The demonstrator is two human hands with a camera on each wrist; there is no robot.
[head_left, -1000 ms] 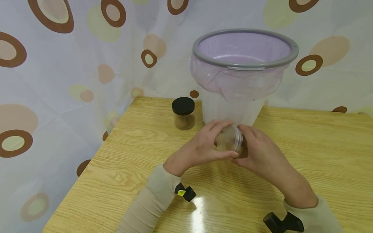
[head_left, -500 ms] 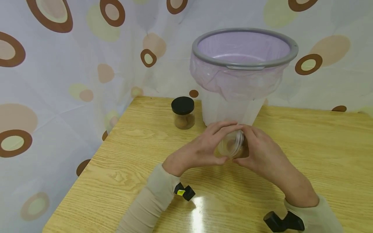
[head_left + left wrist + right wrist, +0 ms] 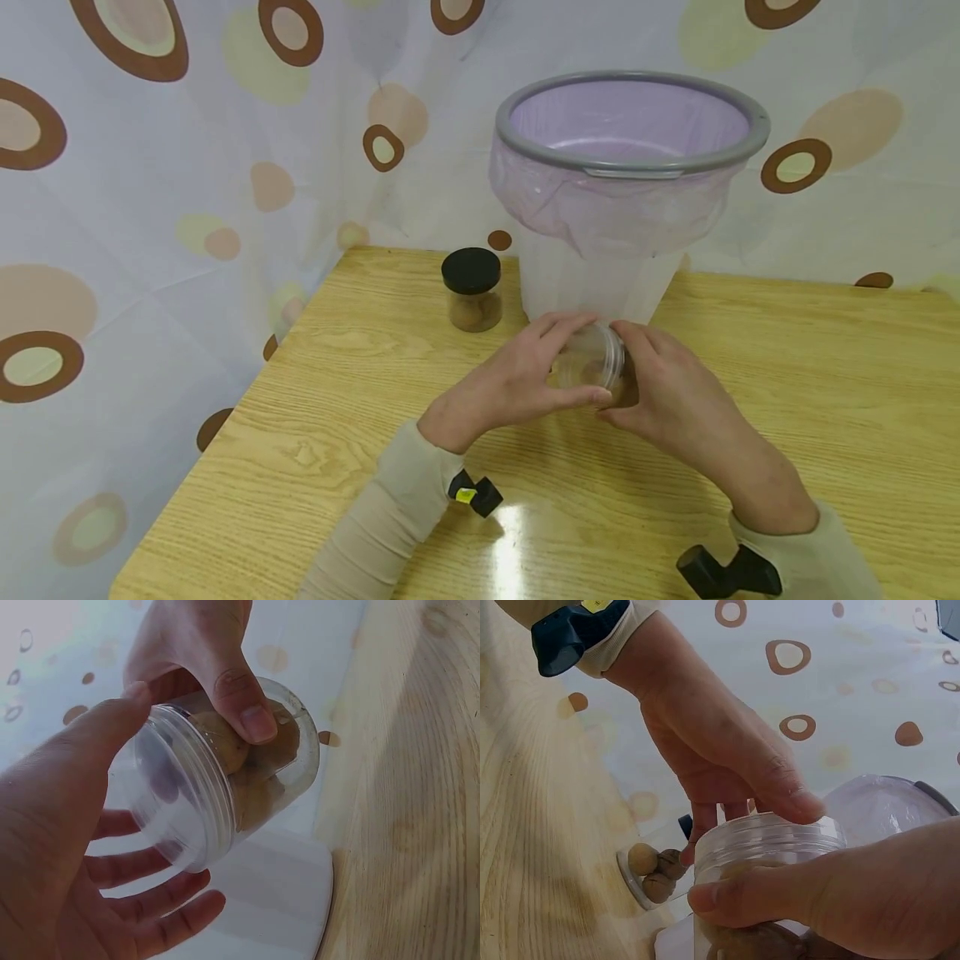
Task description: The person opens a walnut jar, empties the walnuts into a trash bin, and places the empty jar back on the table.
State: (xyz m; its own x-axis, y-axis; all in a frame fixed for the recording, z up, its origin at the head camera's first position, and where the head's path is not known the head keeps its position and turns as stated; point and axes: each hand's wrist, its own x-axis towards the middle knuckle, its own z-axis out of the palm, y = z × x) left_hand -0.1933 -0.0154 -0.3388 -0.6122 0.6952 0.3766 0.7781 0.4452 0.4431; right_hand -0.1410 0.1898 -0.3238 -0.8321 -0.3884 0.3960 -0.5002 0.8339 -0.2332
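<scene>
A clear jar [image 3: 588,367] is held tilted above the table, its ridged end toward the left. Brown walnut-like nuts [image 3: 274,746] lie inside it. My right hand [image 3: 678,396] grips the jar's body, thumb on the near side. My left hand [image 3: 517,375] reaches round the ridged end with the thumb at its edge; in the left wrist view several fingertips lie beyond the clear wall. Whether a clear lid covers that end is hard to tell.
A second jar [image 3: 474,308] with a black lid [image 3: 471,271] stands at the back left, more round nuts [image 3: 643,859] inside. Behind the hands rises a white bin [image 3: 592,279] with a grey rim and pink liner. A patterned curtain [image 3: 315,167] borders the wooden table [image 3: 300,467].
My left hand turned at the jar's end: half a second ago its thumb was lower and the end faced me more. Now the thumb is back up by the ridges. The right hand stayed put.
</scene>
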